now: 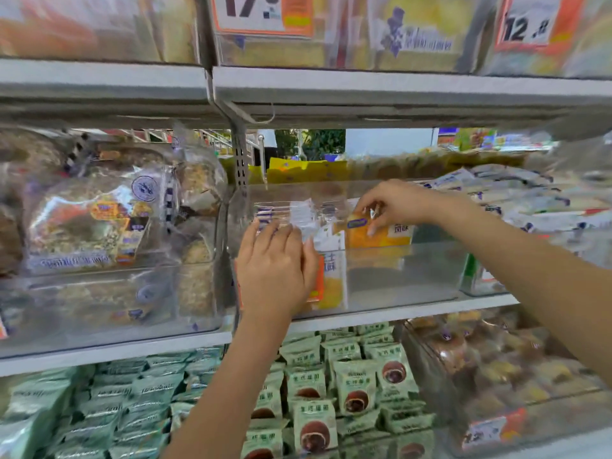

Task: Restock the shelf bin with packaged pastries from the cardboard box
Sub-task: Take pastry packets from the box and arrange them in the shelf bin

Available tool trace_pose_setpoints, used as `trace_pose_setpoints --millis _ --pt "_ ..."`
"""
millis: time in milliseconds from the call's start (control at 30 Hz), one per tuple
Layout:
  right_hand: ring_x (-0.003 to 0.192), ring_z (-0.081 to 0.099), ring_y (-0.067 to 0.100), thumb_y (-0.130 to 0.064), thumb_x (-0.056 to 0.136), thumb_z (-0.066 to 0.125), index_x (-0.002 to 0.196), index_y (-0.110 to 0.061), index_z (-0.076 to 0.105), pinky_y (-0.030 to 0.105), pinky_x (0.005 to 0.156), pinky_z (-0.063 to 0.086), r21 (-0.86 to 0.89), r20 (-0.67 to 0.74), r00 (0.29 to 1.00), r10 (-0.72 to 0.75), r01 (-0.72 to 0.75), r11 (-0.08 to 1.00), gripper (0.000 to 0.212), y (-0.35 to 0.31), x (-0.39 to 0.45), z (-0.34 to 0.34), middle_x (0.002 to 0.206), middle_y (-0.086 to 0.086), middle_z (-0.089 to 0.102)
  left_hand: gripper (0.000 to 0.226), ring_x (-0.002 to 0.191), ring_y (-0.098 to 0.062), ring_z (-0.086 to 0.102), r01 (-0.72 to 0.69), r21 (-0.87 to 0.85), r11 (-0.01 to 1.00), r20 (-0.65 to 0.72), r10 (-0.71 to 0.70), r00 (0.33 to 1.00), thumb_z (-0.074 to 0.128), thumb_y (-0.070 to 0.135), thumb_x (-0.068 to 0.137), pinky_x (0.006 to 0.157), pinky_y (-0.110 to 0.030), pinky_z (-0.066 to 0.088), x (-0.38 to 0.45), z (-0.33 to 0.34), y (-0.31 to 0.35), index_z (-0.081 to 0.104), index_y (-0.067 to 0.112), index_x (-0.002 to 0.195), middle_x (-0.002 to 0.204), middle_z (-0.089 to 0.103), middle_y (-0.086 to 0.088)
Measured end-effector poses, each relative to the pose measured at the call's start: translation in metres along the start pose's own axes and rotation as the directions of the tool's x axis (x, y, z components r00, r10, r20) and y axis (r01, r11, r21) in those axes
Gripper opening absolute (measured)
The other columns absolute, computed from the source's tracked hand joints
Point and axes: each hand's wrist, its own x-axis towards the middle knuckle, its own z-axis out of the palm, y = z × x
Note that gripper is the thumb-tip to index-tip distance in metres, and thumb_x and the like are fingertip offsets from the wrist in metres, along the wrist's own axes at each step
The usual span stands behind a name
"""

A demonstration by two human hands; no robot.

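A clear plastic shelf bin [414, 276] sits on the middle shelf. Inside it at the left stand a few yellow-and-white packaged pastries [334, 279]. My left hand [275, 270] lies against the bin's front with fingers spread, reaching over its rim onto a clear-wrapped pastry pack [291, 213]. My right hand [394, 203] reaches into the bin from the right and pinches the top edge of an orange-yellow pastry pack [381, 236]. The bin's right half holds nothing. The cardboard box is out of sight.
A bin of bagged bread [99, 226] stands at the left. White pastry packs [530, 200] are heaped to the right. Green wrapped cakes [331, 392] fill the lower shelf, beside a bin of brown buns [496, 376]. The upper shelf edge [364, 91] hangs close above, with price tags [261, 11].
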Motion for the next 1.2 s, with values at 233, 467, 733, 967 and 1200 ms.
trace_pose_setpoints --millis 233,467,733,967,1200 --pt "0.063 0.048 0.003 -0.020 0.066 0.084 0.098 -0.017 0.054 0.021 0.055 0.036 0.097 0.071 0.997 -0.011 0.004 0.995 0.045 -0.002 0.019 0.020 0.073 -0.009 0.053 0.042 0.095 -0.024 0.068 -0.006 -0.013 1.000 -0.044 0.005 0.999 0.037 0.026 0.094 0.102 -0.038 0.039 -0.002 0.002 -0.001 0.074 0.007 0.088 0.091 0.074 -0.006" --pt "0.076 0.044 0.017 -0.024 0.065 0.084 0.084 -0.021 0.051 0.032 0.064 0.034 -0.054 0.093 0.993 -0.073 0.078 0.995 0.038 -0.004 0.023 0.022 0.080 -0.001 0.051 0.040 0.095 -0.024 0.068 0.002 -0.011 1.000 -0.040 -0.002 0.999 0.039 0.025 0.093 0.101 -0.037 0.039 -0.002 0.002 0.000 0.074 0.008 0.088 0.091 0.074 -0.005" --pt "0.089 0.048 0.016 -0.031 0.069 0.082 0.107 -0.019 0.063 0.030 0.073 0.040 -0.030 0.041 0.999 -0.003 0.004 1.000 0.044 -0.002 0.010 0.018 0.094 -0.002 0.052 0.042 0.092 -0.023 0.068 0.004 -0.003 1.000 0.035 -0.004 0.999 0.037 0.026 0.093 0.099 -0.038 0.040 0.000 -0.002 0.001 0.074 0.008 0.086 0.089 0.074 -0.005" --pt "0.098 0.048 0.020 -0.041 0.078 0.071 0.100 -0.029 0.062 0.037 0.082 0.043 0.050 -0.297 0.954 0.030 -0.016 0.999 0.027 -0.024 -0.040 0.008 0.091 -0.006 0.051 0.047 0.104 -0.024 0.064 0.019 -0.120 0.993 0.174 0.002 0.985 0.029 0.027 0.098 0.102 -0.038 0.037 0.002 -0.014 0.000 0.071 0.007 0.105 0.106 0.071 -0.008" --pt "0.074 0.046 0.006 -0.027 0.083 0.068 0.083 -0.017 0.064 0.014 0.069 0.036 0.355 -0.588 0.804 0.086 0.161 0.921 0.011 -0.111 -0.141 0.092 0.074 -0.007 0.055 0.032 0.122 -0.029 0.046 0.013 -0.412 0.911 0.203 0.078 0.976 0.038 0.020 0.095 0.102 -0.042 0.033 -0.108 -0.094 0.021 0.057 0.006 0.117 0.129 0.057 -0.015"
